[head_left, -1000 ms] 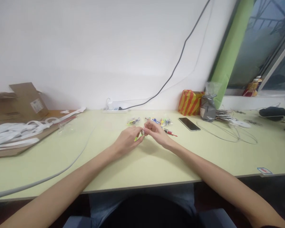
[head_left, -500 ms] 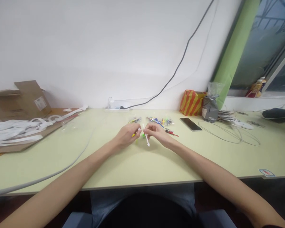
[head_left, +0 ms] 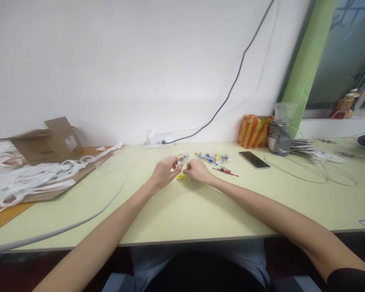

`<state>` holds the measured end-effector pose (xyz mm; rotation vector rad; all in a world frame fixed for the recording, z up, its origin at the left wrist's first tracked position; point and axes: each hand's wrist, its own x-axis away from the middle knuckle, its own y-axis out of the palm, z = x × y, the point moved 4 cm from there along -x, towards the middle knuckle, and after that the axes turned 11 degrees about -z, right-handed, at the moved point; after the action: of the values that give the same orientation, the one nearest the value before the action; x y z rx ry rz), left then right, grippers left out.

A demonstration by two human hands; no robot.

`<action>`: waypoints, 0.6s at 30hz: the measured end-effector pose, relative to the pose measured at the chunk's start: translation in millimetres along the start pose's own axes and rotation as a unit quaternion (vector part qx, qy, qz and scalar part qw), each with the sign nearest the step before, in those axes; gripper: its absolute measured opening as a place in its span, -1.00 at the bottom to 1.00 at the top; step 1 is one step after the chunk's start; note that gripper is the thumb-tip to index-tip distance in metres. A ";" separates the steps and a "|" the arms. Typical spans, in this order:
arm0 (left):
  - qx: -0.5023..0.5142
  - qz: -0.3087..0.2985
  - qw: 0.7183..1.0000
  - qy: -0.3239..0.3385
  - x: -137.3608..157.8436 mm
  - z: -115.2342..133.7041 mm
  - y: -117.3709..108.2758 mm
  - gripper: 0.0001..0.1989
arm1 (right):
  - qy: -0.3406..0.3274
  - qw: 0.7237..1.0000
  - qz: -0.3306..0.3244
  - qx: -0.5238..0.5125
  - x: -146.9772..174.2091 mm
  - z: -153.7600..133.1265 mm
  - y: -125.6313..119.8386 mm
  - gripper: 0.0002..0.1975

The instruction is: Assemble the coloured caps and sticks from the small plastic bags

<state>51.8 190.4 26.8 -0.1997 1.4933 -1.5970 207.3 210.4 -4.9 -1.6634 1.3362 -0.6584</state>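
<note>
Yellow and green plastic pieces [head_left: 184,181] show near the centre of the frame, just below the person's fingertips. The left hand [head_left: 166,172], left of them, has its fingers curled toward the thumb; whether it grips anything I cannot tell. The right hand [head_left: 197,170], just beside it, is bent in with fingertips drawn together, next to the green part; its hold is hidden too. Above and right of centre lie a blue piece [head_left: 211,158] and a red piece [head_left: 227,172], with a phone [head_left: 254,159] farther right on the table [head_left: 225,219].
</note>
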 end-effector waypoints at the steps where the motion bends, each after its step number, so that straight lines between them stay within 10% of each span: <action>1: -0.002 0.000 1.000 0.007 -0.4 0.3 0.8 -0.80 | -0.008 1.000 -0.002 -0.010 -0.2 0.2 -1.2 -0.75; 18: 0.113 -0.111 0.984 -0.077 -3.6 -62.6 24.3 -0.70 | 0.010 0.989 0.147 0.034 42.1 49.1 -41.3 -0.69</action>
<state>24.7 241.0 -8.3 -0.3621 1.1923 -1.8691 279.8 186.7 2.9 -1.3739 1.5184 -0.5394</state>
